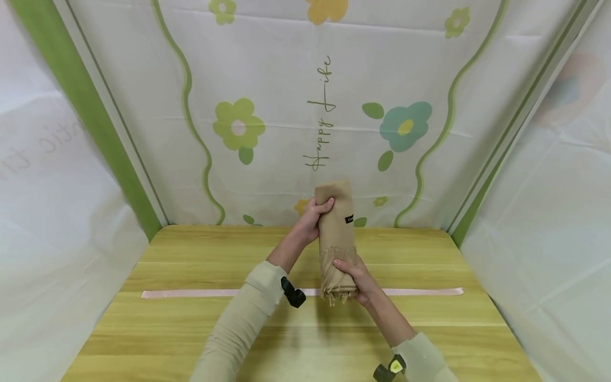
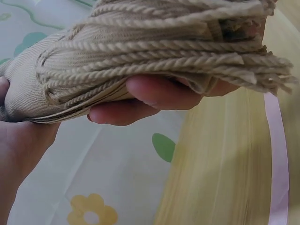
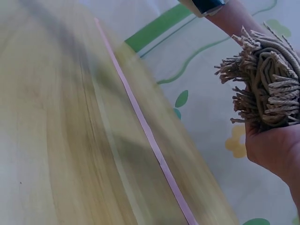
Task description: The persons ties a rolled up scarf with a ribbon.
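Observation:
A folded beige scarf (image 1: 335, 228) with twisted fringe and a small black label is held up over the table, its fringed end toward me. My left hand (image 1: 316, 216) grips its far part from the left, thumb on top. With thumb over the fringe, my right hand (image 1: 359, 278) holds the near end from the right. In the left wrist view, fingers (image 2: 164, 93) curl under the scarf (image 2: 93, 61). The right wrist view shows the stacked layers of the scarf's end (image 3: 269, 84) above my right hand (image 3: 276, 150).
A pink ribbon strip (image 1: 191, 293) lies straight across the wooden table (image 1: 167, 334), passing beneath the scarf. Behind the table hangs a white curtain (image 1: 286, 69) with printed flowers and lettering. Pale fabric sheets (image 1: 549, 212) close off both sides.

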The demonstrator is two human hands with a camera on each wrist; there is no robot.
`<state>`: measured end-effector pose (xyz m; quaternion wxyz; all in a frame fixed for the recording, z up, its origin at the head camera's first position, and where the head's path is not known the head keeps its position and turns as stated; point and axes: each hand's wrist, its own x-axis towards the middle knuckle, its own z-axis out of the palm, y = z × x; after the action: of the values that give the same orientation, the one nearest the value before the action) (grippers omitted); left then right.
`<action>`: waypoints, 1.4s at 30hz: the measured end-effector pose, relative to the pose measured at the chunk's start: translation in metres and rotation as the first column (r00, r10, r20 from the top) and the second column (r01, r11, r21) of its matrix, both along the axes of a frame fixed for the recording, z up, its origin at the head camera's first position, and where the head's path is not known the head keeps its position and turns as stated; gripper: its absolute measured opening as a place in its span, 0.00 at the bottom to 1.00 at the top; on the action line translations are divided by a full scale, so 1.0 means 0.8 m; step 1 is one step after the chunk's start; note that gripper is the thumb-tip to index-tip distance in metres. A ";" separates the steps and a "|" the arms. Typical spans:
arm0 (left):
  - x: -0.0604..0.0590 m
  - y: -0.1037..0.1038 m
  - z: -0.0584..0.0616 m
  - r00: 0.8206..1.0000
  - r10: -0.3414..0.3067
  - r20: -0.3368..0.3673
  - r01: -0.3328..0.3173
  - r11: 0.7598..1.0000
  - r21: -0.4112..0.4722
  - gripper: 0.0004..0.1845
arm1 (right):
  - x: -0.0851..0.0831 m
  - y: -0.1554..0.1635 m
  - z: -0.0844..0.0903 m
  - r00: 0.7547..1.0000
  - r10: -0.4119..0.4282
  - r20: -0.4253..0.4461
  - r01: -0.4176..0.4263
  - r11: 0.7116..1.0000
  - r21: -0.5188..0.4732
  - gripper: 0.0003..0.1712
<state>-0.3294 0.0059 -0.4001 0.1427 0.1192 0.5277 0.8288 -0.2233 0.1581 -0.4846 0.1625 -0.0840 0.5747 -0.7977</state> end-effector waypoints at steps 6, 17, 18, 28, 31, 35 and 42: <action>-0.006 -0.006 -0.013 0.998 0.032 0.045 -0.031 0.999 -0.011 0.14 | 0.002 -0.008 -0.003 0.998 -0.038 0.049 0.036 0.999 0.029 0.19; -0.010 -0.013 -0.033 0.998 0.034 0.049 -0.033 0.999 -0.030 0.13 | 0.007 -0.018 -0.007 0.992 -0.060 0.115 0.056 0.998 0.036 0.25; -0.010 -0.013 -0.034 0.998 0.034 0.053 -0.033 0.999 -0.030 0.13 | 0.008 -0.019 -0.008 0.991 -0.060 0.118 0.056 0.998 0.036 0.26; -0.008 -0.021 -0.053 0.995 0.052 0.090 -0.046 0.997 -0.067 0.13 | 0.014 -0.031 -0.019 0.978 -0.096 0.186 0.085 0.994 0.065 0.29; -0.007 -0.024 -0.060 0.993 0.049 0.111 -0.040 0.996 -0.076 0.11 | 0.017 -0.035 -0.024 0.973 -0.108 0.205 0.096 0.993 0.070 0.30; -0.005 -0.027 -0.068 0.989 0.057 0.133 -0.046 0.995 -0.085 0.12 | 0.021 -0.040 -0.030 0.969 -0.115 0.219 0.103 0.993 0.063 0.31; -0.001 -0.033 -0.078 0.989 0.062 0.137 -0.049 0.994 -0.096 0.15 | 0.025 -0.048 -0.036 0.970 -0.106 0.220 0.095 0.994 0.058 0.31</action>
<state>-0.3302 -0.0203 -0.4629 0.1617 0.0393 0.5572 0.8136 -0.2032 0.1199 -0.5137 0.1873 0.0391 0.5751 -0.7954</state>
